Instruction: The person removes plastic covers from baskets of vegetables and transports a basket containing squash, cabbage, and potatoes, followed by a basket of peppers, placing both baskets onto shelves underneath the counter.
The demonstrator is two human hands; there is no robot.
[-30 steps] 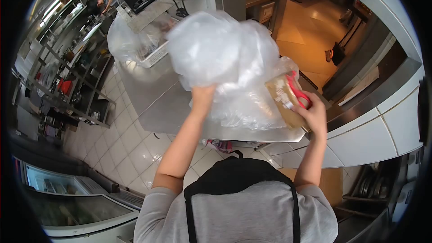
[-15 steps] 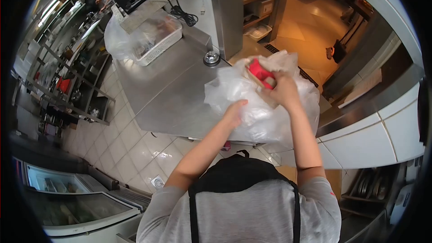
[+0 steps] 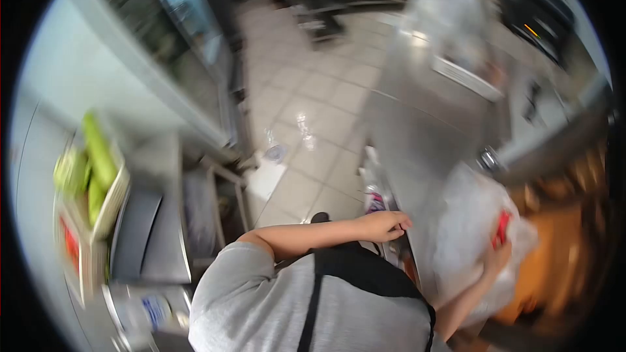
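Head view, left to right: a blue-and-white label (image 3: 156,311) is too blurred for you to read; no other writing is legible. Your left hand (image 3: 386,225), loosely curled with nothing visible in it, is near the tabletop (image 3: 420,124). There, translucent plastic (image 3: 456,221) lies bunched; over it, your right hand (image 3: 499,257) appears to grip a red object (image 3: 502,227). Handling these seems the current step, calling for a secure right-hand grip.

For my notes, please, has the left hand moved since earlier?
Yes: the left hand has moved from the bag toward the near edge of the counter.
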